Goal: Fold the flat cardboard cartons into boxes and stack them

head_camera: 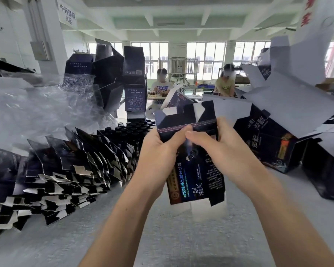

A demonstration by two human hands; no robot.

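Observation:
I hold a dark blue printed carton (197, 178) upright above the grey table, its top flaps standing open. My left hand (162, 149) grips its left side with the thumb over the front near the top band. My right hand (216, 145) grips the right side, its thumb also on the front. A slanted row of flat cartons (62, 174) lies to the left on the table. Folded dark boxes (274, 147) with raised white flaps are piled at the right.
Crumpled clear plastic wrap (33, 108) fills the left. Tall dark boxes (133, 83) stand behind it. A block of small dark bottles (131, 130) sits mid-table. Two people (162, 83) sit at a far bench. The grey table (162, 237) stretches toward me.

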